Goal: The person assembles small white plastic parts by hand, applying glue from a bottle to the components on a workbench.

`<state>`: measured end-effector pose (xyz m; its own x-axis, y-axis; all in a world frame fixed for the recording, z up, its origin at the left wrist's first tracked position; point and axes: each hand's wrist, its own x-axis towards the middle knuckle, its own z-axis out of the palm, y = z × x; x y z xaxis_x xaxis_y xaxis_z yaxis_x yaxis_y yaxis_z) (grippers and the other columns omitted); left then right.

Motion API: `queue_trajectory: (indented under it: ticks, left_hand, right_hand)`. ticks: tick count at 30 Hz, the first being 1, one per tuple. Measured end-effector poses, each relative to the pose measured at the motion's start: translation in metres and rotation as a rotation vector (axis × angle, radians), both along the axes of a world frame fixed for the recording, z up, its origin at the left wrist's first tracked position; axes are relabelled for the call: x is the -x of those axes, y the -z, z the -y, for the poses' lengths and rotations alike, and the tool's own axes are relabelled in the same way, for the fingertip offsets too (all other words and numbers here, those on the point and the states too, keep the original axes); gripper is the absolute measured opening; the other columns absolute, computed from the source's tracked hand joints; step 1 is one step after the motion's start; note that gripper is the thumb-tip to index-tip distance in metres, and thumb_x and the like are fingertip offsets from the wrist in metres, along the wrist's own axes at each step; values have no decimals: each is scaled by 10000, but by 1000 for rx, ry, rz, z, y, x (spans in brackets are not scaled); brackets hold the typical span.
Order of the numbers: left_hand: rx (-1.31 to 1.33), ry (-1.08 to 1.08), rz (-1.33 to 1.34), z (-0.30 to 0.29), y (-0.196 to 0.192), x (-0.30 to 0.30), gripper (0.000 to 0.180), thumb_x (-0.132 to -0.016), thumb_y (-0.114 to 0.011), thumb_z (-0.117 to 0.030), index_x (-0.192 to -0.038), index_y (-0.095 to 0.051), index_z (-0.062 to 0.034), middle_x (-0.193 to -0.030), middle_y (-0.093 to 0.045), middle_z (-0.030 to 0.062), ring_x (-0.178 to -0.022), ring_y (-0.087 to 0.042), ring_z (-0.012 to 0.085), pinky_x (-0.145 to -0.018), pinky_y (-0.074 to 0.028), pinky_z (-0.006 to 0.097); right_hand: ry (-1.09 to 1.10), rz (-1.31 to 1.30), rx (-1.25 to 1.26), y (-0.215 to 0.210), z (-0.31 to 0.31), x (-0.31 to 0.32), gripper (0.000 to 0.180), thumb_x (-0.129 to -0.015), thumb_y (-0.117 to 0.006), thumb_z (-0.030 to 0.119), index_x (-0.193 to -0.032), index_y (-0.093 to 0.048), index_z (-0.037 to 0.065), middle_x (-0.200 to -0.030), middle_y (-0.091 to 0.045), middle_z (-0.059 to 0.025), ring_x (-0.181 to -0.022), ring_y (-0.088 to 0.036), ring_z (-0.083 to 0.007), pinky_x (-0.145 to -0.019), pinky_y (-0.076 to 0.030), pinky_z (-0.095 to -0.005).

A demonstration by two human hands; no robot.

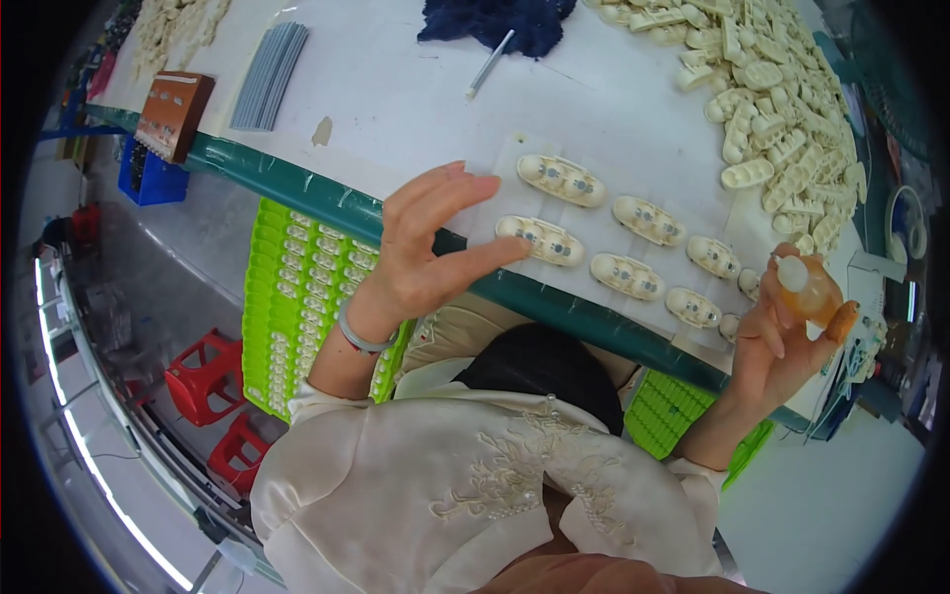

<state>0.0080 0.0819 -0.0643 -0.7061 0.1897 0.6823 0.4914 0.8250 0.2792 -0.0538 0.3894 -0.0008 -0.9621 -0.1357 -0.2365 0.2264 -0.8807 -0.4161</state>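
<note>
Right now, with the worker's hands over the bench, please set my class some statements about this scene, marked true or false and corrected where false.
1. The right hand holds a small translucent amber bottle. True.
2. The left hand is clenched in a fist. False: its thumb and fingers are apart, the thumb at a cream oval plastic casing.
3. The dark blue cloth lies on the floor. False: it lies on the white tabletop.
4. The straight grey-blue sticks lie left of the cloth. True.

Red stools (pixel 188 384), blue bin (pixel 158 186)
</note>
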Motion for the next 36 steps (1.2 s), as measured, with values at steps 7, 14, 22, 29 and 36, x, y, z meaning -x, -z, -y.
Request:
queue_trajectory:
  ticks: [7,14,22,29,36]
  left_hand:
    - [-117,95,-57,3,5,5,270,-565,-722,-109,-827,-682,-157,-1086,-492,103,-1001,-467,265,-842,-475,373]
    - [-229,154,-44,3,8,6,277,-595,-688,-83,-868,-654,-110,-1101,-528,110,-991,-484,254,-837,-475,383]
    - [-214,187,-16,6,8,7,311,-510,-752,-89,-812,-698,-147,-1008,-510,93,-891,-510,236,-779,-501,388]
    - [-245,208,14,7,8,7,323,-512,-755,-77,-824,-696,-134,-986,-519,88,-851,-529,233,-751,-508,388]
    - [-265,234,14,10,8,6,329,-523,-770,-87,-840,-696,-140,-978,-519,87,-858,-531,232,-751,-508,380]
  right_hand:
    - [78,-273,-785,14,51,-3,566,-836,-531,409,-1167,-423,-37,-1090,-524,-163,-677,-559,-201,-437,-470,-235]
    - [25,-791,-1383,5,97,-7,520,-712,-711,224,-1064,-442,-49,-1012,-528,-191,-890,-549,-255,-675,-511,-307]
    - [39,-1030,-1517,14,110,-12,474,-692,-727,177,-1024,-461,-32,-961,-545,-186,-888,-543,-246,-758,-477,-310]
    - [45,-999,-1522,23,109,-9,463,-697,-719,153,-1033,-457,-27,-963,-535,-189,-884,-546,-234,-749,-486,-301]
    - [6,-1000,-1469,24,108,-7,504,-648,-739,63,-1058,-459,-24,-1002,-521,-189,-906,-546,-238,-759,-492,-302]
